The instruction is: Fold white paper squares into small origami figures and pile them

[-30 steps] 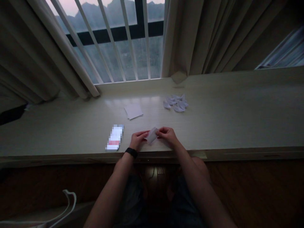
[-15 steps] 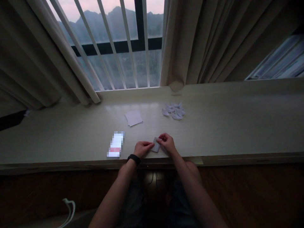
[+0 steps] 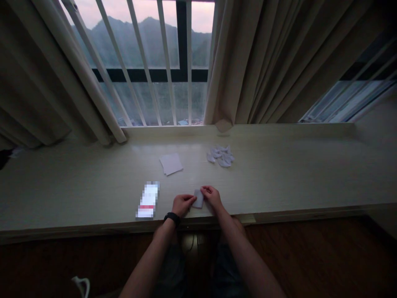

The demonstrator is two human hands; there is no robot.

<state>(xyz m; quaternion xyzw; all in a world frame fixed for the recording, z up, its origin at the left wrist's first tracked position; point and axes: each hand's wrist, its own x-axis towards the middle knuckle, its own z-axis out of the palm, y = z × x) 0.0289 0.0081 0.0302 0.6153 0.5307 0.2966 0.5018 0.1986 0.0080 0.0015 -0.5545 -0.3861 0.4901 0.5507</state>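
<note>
A small folded piece of pale paper (image 3: 198, 199) is between my hands, near the front edge of the pale counter (image 3: 279, 174). My left hand (image 3: 183, 204), with a black band on its wrist, pinches the paper's left side. At its upper right corner, my right hand (image 3: 212, 196) grips it between thumb and fingers. Beyond my hands to the left lies a stack of square white sheets (image 3: 171, 164). Several folded white paper pieces (image 3: 221, 155) are heaped further back, slightly to the right.
A lit phone (image 3: 148, 200), its screen pixelated, lies left of my left hand. Behind the counter are a barred window (image 3: 149, 95) and beige curtains (image 3: 260, 62). A white cord (image 3: 82, 285) shows at the lower left, over the dark floor.
The view has tilted up and shifted a little to the right, so everything appears lower and further left. The paper sits more upright between my hands, both of which still hold it.
</note>
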